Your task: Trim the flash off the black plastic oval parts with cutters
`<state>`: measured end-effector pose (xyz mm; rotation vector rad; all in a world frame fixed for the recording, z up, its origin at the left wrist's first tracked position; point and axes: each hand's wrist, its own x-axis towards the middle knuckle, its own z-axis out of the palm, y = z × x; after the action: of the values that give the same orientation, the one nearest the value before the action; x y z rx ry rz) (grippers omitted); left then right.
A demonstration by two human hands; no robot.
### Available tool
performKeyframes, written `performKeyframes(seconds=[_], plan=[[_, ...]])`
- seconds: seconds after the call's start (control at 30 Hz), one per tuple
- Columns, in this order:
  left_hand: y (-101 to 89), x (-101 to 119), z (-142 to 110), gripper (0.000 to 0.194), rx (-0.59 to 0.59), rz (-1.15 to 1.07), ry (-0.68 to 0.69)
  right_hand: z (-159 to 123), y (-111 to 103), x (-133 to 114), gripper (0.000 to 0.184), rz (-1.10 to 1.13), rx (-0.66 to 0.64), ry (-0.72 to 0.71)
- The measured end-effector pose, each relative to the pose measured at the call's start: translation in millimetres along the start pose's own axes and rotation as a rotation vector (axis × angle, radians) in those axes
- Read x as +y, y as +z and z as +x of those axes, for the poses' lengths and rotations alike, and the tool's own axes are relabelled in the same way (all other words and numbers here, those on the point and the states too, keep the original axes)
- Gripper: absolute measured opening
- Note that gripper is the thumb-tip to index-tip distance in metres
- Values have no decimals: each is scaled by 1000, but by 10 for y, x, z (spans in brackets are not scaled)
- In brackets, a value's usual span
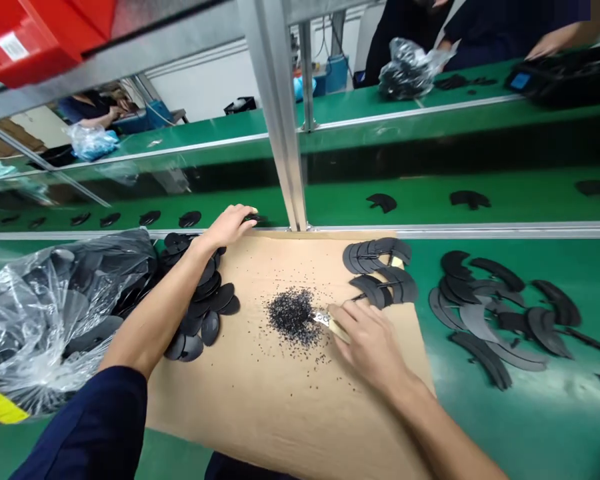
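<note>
Head view, mid-frame: a tool [337, 329] is being gripped by the right hand [369, 339] at the pile [289, 315]. The far edge of the cardboard [260, 407] is being overlapped, upper centre, by the left hand [229, 225], its grip being unclear; room is being left lower centre.

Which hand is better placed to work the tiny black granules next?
Right hand, probably: it holds a slim pale tool at the granules; the left hand is at the far edge of the brown cardboard.

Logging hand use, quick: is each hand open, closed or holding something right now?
Left hand: at a dark part; grip unclear.
Right hand: closed, holding a pale-handled tool.
</note>
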<state>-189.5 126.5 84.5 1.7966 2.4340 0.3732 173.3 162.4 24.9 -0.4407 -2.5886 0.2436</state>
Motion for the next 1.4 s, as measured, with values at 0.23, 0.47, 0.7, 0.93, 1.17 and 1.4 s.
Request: performKeyframes(seconds=[0.23, 0.47, 0.7, 0.93, 1.17, 1.4], plan=[[-3, -165, 312, 29, 56, 35, -87, -69, 8, -78, 27, 25, -82, 24], [-110, 626, 175, 36, -466, -177, 392, -97, -48, -153, 20, 46, -190, 23], [797, 2056, 1018, 29, -207, -148, 443, -142, -54, -144, 22, 36, -221, 57], [1083, 2175, 1325, 18, -14, -240, 285, -202, -15, -154, 17, 10, -215, 38], [501, 1593, 458, 18, -38, -453, 368, -159, -35, -151, 36, 97, 183, 118], [261, 1290, -758, 10, -276, -839, 449, -43, 1, -48, 29, 249, 425, 43]])
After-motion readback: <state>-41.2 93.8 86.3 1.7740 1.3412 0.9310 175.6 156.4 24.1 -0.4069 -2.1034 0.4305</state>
